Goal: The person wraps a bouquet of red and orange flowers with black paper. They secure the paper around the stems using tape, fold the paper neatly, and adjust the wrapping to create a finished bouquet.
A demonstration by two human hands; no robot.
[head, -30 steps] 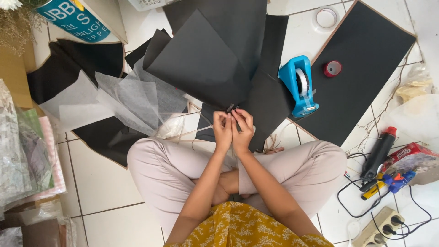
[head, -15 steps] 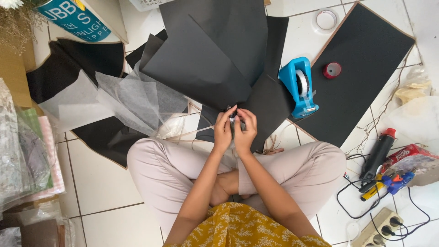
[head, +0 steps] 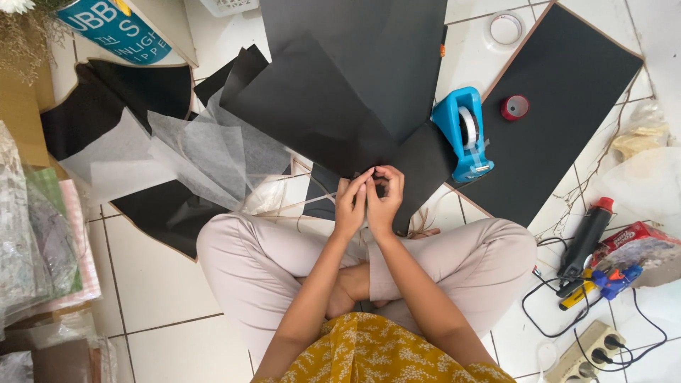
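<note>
Head view: left hand (head: pixel 351 202) and right hand (head: pixel 385 201) meet above the knees, fingers pinched closed on the near corner of the black sheet (head: pixel 340 92). The sheet spreads away over the floor. Blue tape dispenser (head: pixel 464 135) lies just right; white mesh (head: pixel 206 152) left.

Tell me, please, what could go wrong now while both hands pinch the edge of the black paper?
The left hand and right hand pinch the black paper sheet at one small spot, so it may crease or tear. The blue tape dispenser rests on the sheet's edge; pulling might drag it.
</note>
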